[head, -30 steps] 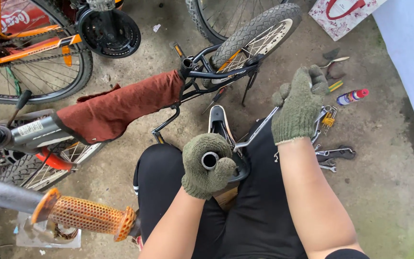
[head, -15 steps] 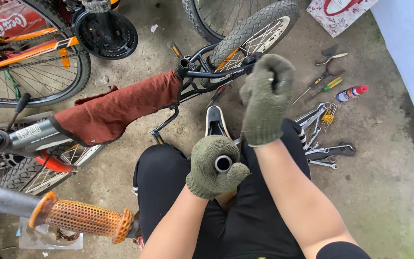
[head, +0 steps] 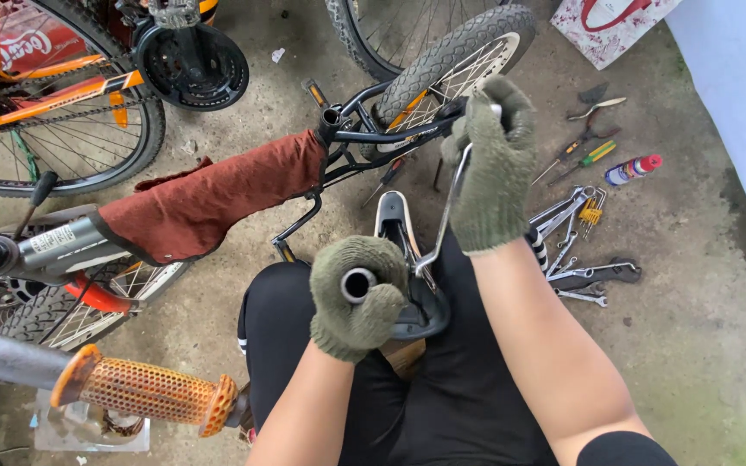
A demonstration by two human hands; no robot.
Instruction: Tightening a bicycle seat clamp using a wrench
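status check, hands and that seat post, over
Left hand gloved, gripping tube end. Right hand gripping chrome rail by saddle. Nothing blocking.

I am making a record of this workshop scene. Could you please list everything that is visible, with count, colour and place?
Metal tube end: one, grey, gripped in the left hand, centre.
Bent chrome steel rod: one, silver, held at its top by the right hand.
Black bicycle saddle: one, on the lap.
Black bicycle frame: one, upper centre.
Dark red cloth: one, draped on the frame.
Orange bicycle: one, upper left.
Orange rubber handlebar grip: one, lower left.
Silver wrenches: several, floor, right.
Spray can: one, red-capped, right.
Left hand: green knitted glove.
Right hand: green knitted glove.
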